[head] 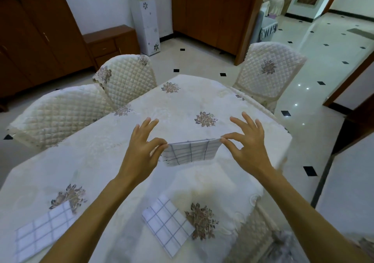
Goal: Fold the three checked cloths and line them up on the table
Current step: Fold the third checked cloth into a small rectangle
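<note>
A folded white cloth with grey checks (191, 152) hangs just above the middle of the table (113, 151). My left hand (141, 147) pinches its upper left corner and my right hand (248, 141) pinches its upper right corner, the other fingers spread. A second folded checked cloth (169, 223) lies flat near the front of the table, between my forearms. A third checked cloth (40, 232) lies at the front left, partly hidden under my left forearm.
The table wears a cream cloth with embroidered flowers. Two quilted chairs (60, 113) (127, 78) stand along its left side and one (269, 72) at the far right. Beyond are wooden cabinets (36, 40) and tiled floor (315, 64).
</note>
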